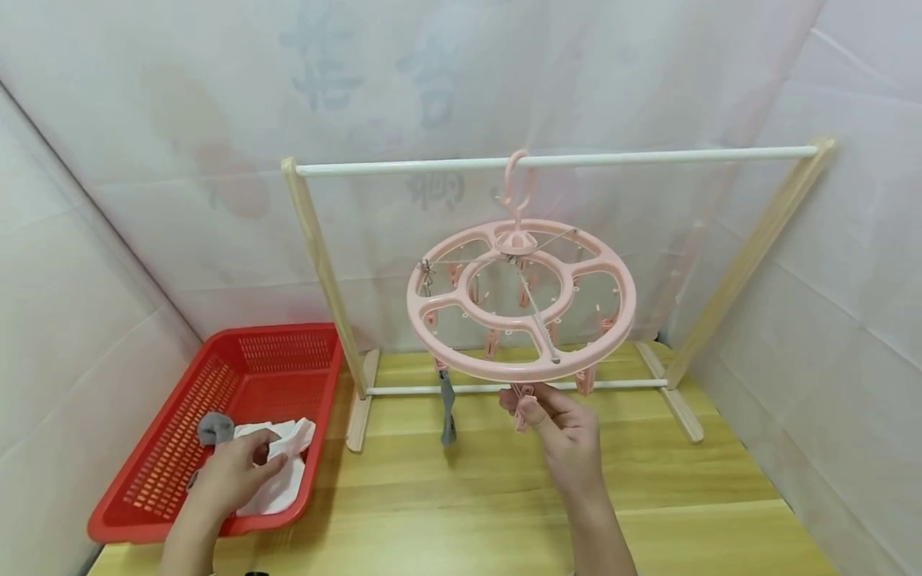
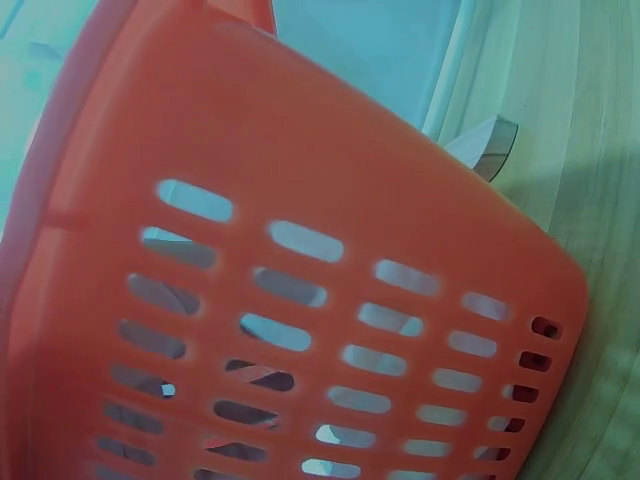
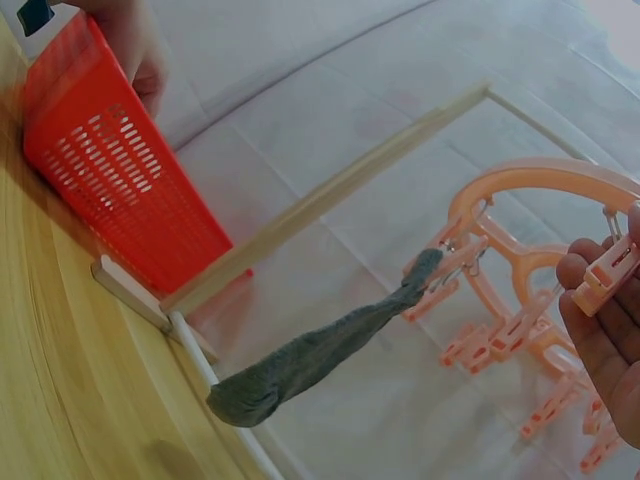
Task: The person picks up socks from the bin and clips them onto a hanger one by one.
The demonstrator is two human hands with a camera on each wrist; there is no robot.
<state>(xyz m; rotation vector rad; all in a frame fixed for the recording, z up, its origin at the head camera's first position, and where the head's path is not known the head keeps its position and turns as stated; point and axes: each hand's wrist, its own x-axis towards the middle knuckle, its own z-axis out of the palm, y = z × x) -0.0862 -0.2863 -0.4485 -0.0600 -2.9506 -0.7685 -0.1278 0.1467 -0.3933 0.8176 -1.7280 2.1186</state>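
My right hand [image 1: 572, 436] grips a pink clothespin [image 1: 524, 412] that hangs from the front rim of a round pink drying hanger [image 1: 497, 370]. In the right wrist view its fingers [image 3: 600, 340] show around that clothespin. Over the red basket [image 1: 317, 448], my left hand [image 1: 234, 472] pinches white cloth [image 1: 291, 440] between thumb and fingers. More white cloth lies beneath, and a bunched grey sock [image 1: 216, 429] sits to its left. Another grey sock [image 1: 448, 408] hangs from a clip at the hanger's front left. The basket wall [image 2: 300, 160] hides the left hand in the left wrist view.
A wooden stand [image 1: 317, 248] with a white top bar [image 1: 663, 158] carries the hanger by its hook [image 1: 515, 180]. Several more pink clips hang around the ring. The stand's feet [image 1: 670, 404] rest on the wood-grain table [image 1: 461, 512]. Pale curtains surround the table.
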